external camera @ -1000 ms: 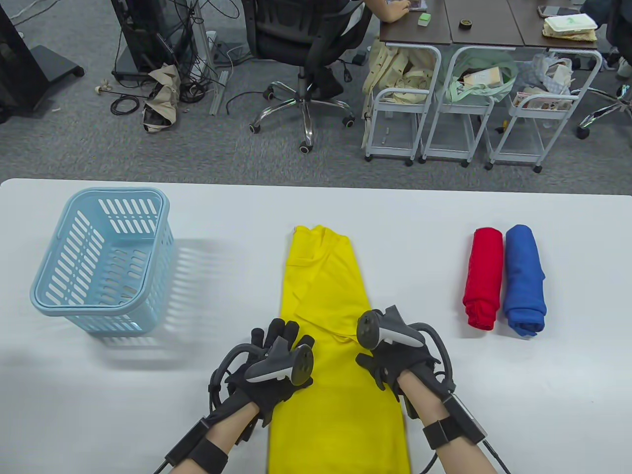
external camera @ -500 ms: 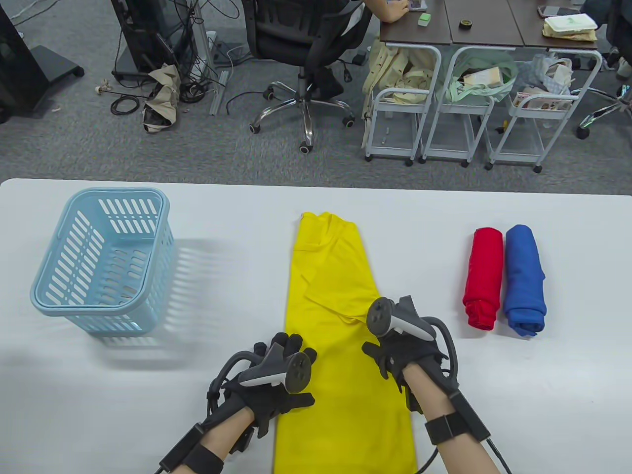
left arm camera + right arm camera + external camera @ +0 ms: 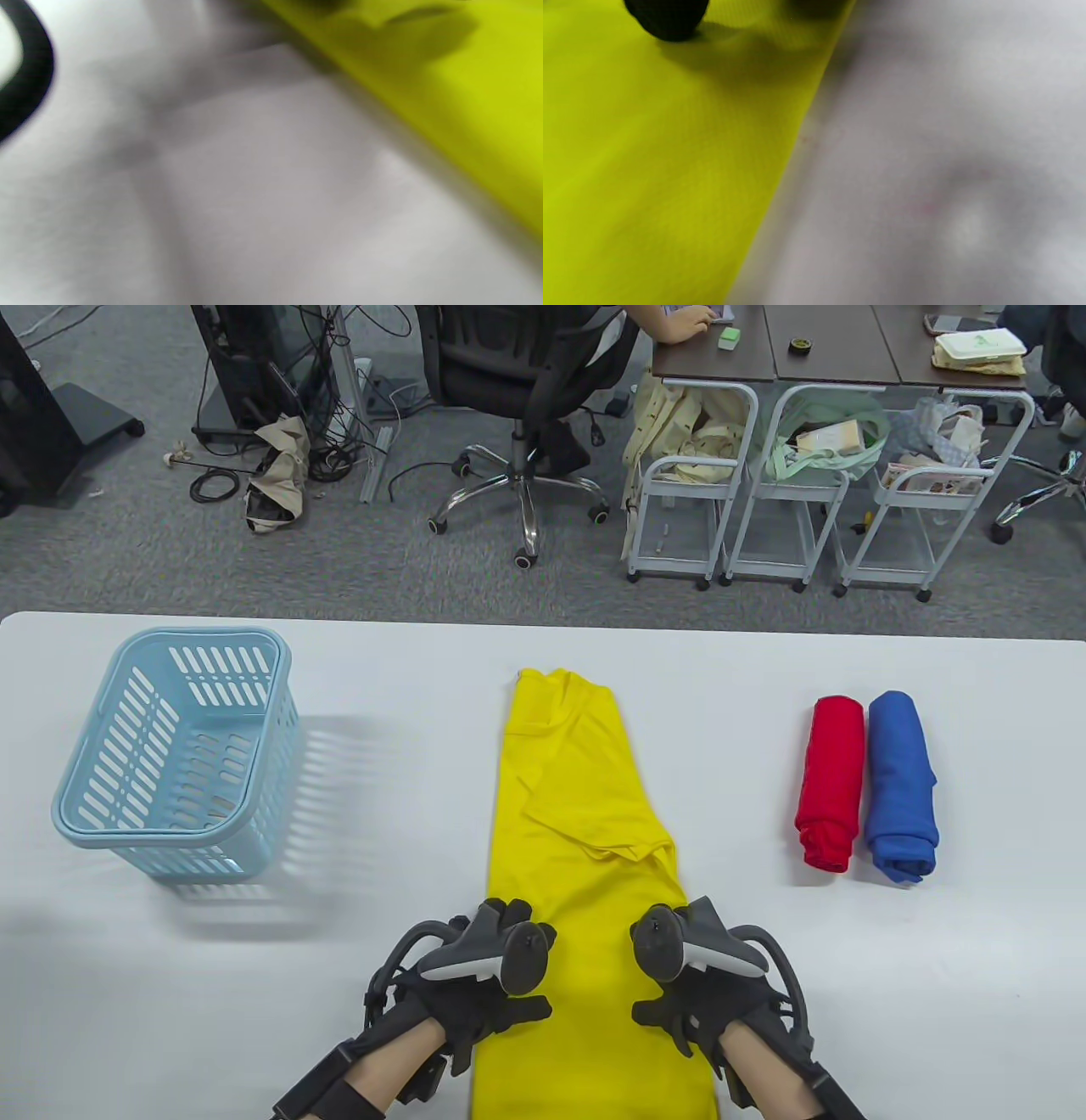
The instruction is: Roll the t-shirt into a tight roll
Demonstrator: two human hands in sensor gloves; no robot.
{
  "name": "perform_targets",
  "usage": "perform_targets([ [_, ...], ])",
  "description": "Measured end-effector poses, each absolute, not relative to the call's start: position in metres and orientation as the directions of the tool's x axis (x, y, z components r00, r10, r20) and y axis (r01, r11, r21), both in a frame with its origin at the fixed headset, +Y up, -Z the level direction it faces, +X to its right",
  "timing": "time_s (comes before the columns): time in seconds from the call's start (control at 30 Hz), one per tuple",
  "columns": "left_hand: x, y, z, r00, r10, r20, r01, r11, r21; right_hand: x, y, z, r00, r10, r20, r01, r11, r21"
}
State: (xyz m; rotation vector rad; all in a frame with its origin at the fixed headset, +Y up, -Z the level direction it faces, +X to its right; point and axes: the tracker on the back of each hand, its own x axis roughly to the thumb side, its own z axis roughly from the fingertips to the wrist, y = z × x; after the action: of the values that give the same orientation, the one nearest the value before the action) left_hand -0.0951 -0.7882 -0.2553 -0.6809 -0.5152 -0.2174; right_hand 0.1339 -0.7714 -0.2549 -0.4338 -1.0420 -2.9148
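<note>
Yellow t-shirt [image 3: 585, 857]: I see it folded into a long strip, lying flat down the middle of the table [image 3: 764, 661]. Its collar end points to the far edge and its hem end runs off the near edge of the table view. A folded sleeve flap lies across the strip partway down, on its right side. None of it is rolled.

Left hand [image 3: 484, 984]: at the near edge, on the left border of the yellow strip. The fingers reach forward over the cloth edge and the thumb lies out on the yellow. I read the hand as flat and relaxed, gripping nothing. Its wrist view is blurred, showing only cloth edge and table.

Right hand [image 3: 704, 993]: at the near edge, on the right border of the strip. The tracker hides the fingers from above, and the wrist view shows only one dark fingertip [image 3: 666, 17] on the cloth, so I cannot tell how the fingers lie.

Red roll [image 3: 830, 782]: toward the right end of the table, lying lengthwise.

Blue roll [image 3: 901, 785]: just beside the red one, on its right, touching it.

Basket [image 3: 170, 823]: light blue, slotted, near the far left corner.
</note>
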Motion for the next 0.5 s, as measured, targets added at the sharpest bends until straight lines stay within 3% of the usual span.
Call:
perform_targets([
  [0.07,-0.096,-0.792,-0.263,0.848,-0.052,0.528,0.372,0.768,-0.522,0.138,-0.773,-0.262,-0.965,0.097,0.245,0.079,-0.780,0.621],
  [0.23,-0.107,-0.789,-0.282,0.896,0.001,0.445,0.245,0.834,-0.495,0.148,-0.780,-0.274,-0.968,0.187,0.167,-0.040,-0.773,0.633],
  [0.37,-0.124,-0.768,-0.275,0.902,-0.025,0.432,0.246,0.850,-0.466,0.153,-0.770,-0.263,-0.967,0.125,0.220,0.034,-0.797,0.603],
  [0.5,-0.121,-0.753,-0.262,0.890,0.113,0.442,0.153,0.839,-0.522,0.149,-0.755,-0.253,-0.955,0.140,0.260,0.038,-0.814,0.579],
])
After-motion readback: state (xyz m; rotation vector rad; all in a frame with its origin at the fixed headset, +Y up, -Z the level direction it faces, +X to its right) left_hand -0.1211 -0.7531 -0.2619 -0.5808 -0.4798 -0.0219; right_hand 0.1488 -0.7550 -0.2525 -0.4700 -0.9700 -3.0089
